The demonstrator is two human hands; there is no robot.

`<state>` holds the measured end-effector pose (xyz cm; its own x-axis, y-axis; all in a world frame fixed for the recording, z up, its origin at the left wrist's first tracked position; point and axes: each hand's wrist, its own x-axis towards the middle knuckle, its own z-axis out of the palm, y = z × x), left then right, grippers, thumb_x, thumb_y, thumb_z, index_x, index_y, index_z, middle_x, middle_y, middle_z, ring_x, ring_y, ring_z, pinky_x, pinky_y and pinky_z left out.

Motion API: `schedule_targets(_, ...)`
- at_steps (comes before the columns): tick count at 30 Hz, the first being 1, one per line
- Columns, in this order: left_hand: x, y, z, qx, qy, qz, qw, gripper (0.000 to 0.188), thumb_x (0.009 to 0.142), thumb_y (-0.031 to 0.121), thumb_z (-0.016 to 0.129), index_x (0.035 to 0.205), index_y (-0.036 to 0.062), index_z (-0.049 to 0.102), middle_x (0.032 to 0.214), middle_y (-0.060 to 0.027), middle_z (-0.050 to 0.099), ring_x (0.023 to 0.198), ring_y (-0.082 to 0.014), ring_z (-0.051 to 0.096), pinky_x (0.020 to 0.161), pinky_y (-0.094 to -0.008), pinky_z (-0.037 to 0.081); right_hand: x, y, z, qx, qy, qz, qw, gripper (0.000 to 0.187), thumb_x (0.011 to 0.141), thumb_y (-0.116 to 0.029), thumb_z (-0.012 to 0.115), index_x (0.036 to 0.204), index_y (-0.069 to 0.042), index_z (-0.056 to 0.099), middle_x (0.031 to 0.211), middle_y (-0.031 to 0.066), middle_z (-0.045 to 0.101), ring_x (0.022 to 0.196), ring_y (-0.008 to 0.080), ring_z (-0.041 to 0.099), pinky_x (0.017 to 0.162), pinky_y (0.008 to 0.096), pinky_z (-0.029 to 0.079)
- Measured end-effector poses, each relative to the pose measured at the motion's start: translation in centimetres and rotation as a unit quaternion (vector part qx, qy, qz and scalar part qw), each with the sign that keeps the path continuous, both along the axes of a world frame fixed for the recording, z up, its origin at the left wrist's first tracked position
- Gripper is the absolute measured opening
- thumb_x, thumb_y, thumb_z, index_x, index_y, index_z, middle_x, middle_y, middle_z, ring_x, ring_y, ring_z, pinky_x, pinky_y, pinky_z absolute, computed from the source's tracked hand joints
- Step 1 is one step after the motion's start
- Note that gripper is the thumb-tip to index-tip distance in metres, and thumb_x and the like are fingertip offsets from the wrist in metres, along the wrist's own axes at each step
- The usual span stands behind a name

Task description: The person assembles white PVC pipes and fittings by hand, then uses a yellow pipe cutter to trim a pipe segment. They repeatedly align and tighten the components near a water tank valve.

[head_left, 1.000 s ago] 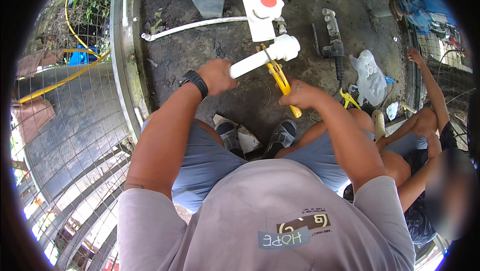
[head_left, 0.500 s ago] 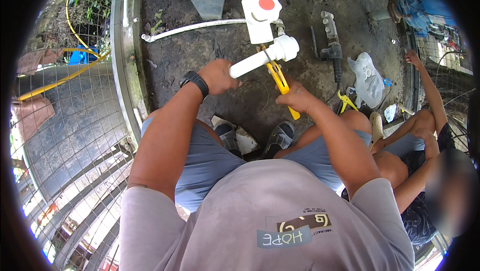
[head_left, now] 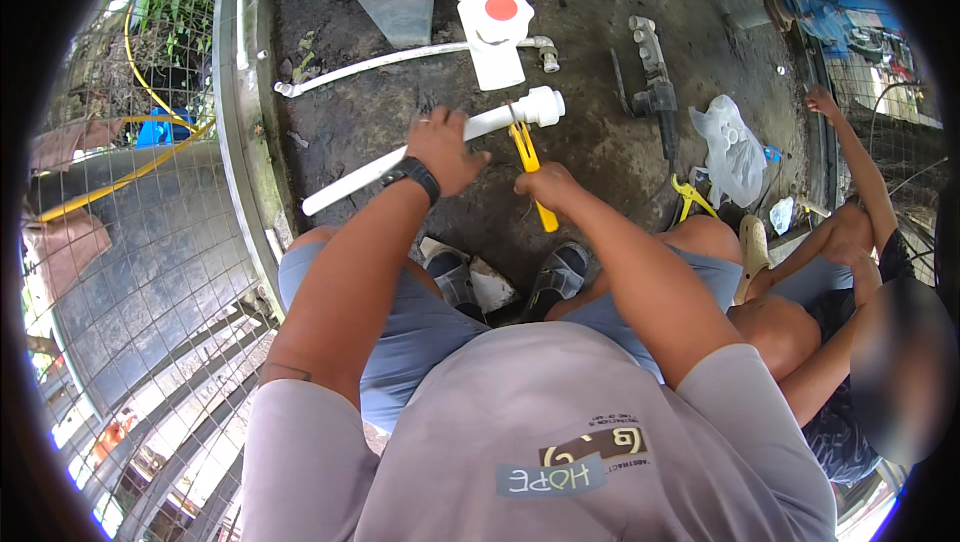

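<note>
A long white plastic pipe lies slantwise in front of me, with a thicker white fitting on its right end. My left hand lies over the pipe's middle and grips it, thumb pointing right. In my right hand is a yellow pipe cutter, its fingers closed round the handles. The cutter's dark jaw hooks round the pipe just left of the fitting. Beyond the pipe hangs a white valve assembly with a red round mark, joined to the grey tank above.
A grey power tool, a yellow-handled tool and a clear plastic bag lie on the dirt floor to the right. A thin white pipe runs behind. Wire mesh stands left; another person sits close at right.
The pipe has swung so its long left part now shows, and its fitting end has moved down and left. My left hand has shifted upward along with it; the cutter has moved left.
</note>
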<state>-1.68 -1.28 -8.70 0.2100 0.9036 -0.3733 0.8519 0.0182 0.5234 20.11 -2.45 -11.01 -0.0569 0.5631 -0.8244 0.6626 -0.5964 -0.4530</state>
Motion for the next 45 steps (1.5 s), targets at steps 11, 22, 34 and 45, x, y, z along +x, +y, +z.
schedule_targets(11,9.7,-8.4,-12.3,-0.593,-0.406,0.224,0.658,0.065,0.072,0.052,0.082,0.120,0.0122,0.062,0.112,-0.0049,0.059,0.102,-0.0191,0.053,0.096,-0.0395,0.039,0.9,-0.4,-11.8,-0.150,0.065,-0.100,0.981,0.051,0.076,-0.022,0.070,0.119,0.003,0.061,0.087,0.0139,0.064,0.077,0.0248,0.063,0.071,0.0422,0.054)
schedule_targets(22,11.5,-10.2,-12.5,-0.525,-0.514,0.338,0.588,0.030,0.081,0.031,0.077,0.104,0.0151,0.065,0.102,-0.0009,0.059,0.099,-0.0155,0.058,0.098,-0.0361,0.046,1.0,0.3,-11.7,-0.234,0.048,-0.166,0.957,0.073,0.081,-0.036,0.075,0.139,0.000,0.049,0.101,0.0170,0.061,0.082,0.0264,0.063,0.066,0.0424,0.055)
schedule_targets(34,10.9,-10.6,-13.7,-0.530,-0.491,0.322,0.611,0.023,0.081,0.027,0.074,0.094,0.0111,0.065,0.083,-0.0009,0.060,0.077,-0.0129,0.059,0.078,-0.0299,0.047,-0.3,-0.1,-10.0,-0.166,0.007,-0.110,0.980,0.049,0.073,-0.023,0.070,0.114,0.005,0.070,0.115,0.0235,0.069,0.104,0.0334,0.068,0.088,0.0420,0.054)
schedule_targets(45,11.9,-12.2,-15.5,-0.414,-0.499,0.405,0.644,0.021,0.081,0.011,0.073,0.099,0.0044,0.065,0.086,-0.0050,0.065,0.071,-0.0142,0.060,0.066,-0.0307,0.049,-2.0,-1.5,-9.4,-0.052,-0.154,-0.076,0.984,0.044,0.076,-0.022,0.063,0.111,0.003,0.070,0.115,0.0296,0.068,0.112,0.0408,0.066,0.090,0.0470,0.055)
